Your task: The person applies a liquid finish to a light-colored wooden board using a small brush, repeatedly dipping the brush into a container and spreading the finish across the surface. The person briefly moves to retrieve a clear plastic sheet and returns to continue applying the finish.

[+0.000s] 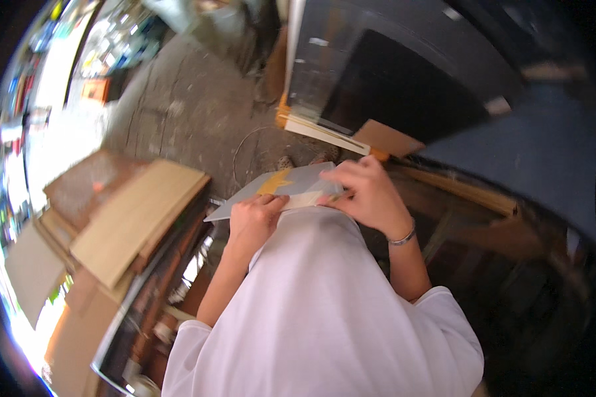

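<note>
A flat, pale grey sheet (314, 175) with a yellow star-like patch (275, 181) lies tilted in front of my body. Along its near edge is a cream strip (302, 200). My left hand (253, 217) is closed on the sheet's near edge, fingers bent over the left end of the strip. At the strip's right end, my right hand (371, 193) has its fingers drawn together around a thin, stick-like thing (342, 196) too small to name. A bracelet circles my right wrist.
Wooden boards (139, 221) are stacked on the left beside a glass-edged frame (122, 331). Ahead to the right stands a large dark panel (404, 73) with a pale edge and a brown cardboard piece (387, 137). The worn floor (192, 106) stretches ahead, with a thin cord on it.
</note>
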Demonstrator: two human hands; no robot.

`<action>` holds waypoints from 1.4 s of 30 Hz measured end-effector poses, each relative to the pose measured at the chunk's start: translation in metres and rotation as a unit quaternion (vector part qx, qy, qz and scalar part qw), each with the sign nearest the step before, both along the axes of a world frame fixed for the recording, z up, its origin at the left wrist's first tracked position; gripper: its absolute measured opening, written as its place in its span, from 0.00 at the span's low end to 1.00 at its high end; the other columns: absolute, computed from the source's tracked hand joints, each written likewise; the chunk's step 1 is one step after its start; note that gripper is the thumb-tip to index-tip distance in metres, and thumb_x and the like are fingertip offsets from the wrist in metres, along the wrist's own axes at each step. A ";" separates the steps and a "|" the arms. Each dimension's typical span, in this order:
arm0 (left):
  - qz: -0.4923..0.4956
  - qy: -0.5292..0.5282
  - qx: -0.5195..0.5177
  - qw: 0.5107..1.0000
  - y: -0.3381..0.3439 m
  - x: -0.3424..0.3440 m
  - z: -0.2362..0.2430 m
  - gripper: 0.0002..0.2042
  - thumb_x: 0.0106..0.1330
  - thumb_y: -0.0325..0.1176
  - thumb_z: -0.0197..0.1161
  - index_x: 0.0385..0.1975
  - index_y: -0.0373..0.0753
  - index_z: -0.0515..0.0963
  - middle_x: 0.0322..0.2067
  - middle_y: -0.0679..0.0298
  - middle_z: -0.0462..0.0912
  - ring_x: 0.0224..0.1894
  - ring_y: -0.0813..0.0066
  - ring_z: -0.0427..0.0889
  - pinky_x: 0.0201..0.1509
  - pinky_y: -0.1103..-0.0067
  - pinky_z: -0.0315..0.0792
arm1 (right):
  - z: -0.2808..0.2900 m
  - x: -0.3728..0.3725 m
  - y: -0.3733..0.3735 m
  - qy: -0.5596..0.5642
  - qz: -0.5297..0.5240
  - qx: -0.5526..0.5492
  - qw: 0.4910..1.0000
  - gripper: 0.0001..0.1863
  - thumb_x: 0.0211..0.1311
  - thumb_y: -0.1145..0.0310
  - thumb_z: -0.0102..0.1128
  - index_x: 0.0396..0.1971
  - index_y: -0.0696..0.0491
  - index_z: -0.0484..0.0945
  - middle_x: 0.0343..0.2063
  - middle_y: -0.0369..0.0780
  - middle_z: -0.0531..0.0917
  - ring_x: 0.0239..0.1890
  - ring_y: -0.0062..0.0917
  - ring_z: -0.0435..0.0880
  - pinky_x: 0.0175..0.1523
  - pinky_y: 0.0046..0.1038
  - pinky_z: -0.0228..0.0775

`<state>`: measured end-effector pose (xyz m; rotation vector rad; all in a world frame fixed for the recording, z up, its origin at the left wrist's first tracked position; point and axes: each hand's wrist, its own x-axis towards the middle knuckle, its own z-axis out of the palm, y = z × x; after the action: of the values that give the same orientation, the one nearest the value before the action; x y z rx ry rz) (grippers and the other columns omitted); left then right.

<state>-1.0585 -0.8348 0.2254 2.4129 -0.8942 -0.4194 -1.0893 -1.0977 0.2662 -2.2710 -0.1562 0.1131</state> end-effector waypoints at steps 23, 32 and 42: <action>-0.302 0.006 0.070 0.951 -0.160 0.077 -0.150 0.08 0.63 0.37 0.65 0.38 0.42 0.83 0.36 0.59 0.84 0.42 0.57 0.81 0.48 0.66 0.73 | -0.245 -0.375 -0.037 0.416 -0.564 -0.026 0.713 0.14 0.63 0.65 0.63 0.46 0.55 0.80 0.35 0.50 0.82 0.37 0.40 0.83 0.44 0.43 0.74; -0.190 0.079 0.222 0.953 -0.146 0.070 -0.360 0.13 0.65 0.40 0.63 0.46 0.42 0.81 0.46 0.56 0.82 0.50 0.52 0.81 0.53 0.61 0.76 | -0.464 -0.485 -0.110 0.552 -0.603 -0.109 0.566 0.17 0.65 0.65 0.61 0.51 0.54 0.79 0.46 0.45 0.79 0.45 0.35 0.81 0.51 0.39 0.72; -0.250 -0.062 0.227 0.939 -0.180 0.053 -0.476 0.29 0.62 0.31 0.62 0.64 0.34 0.64 0.60 0.53 0.72 0.62 0.56 0.71 0.65 0.67 0.67 | -0.607 -0.467 -0.195 0.570 -0.441 -0.274 0.637 0.20 0.67 0.65 0.59 0.57 0.53 0.77 0.59 0.40 0.77 0.54 0.29 0.80 0.59 0.34 0.71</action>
<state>-1.0053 -1.0146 -0.2505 2.6157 -1.6313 -0.7335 -1.5563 -1.2930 -0.3404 -2.0810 1.8322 1.1324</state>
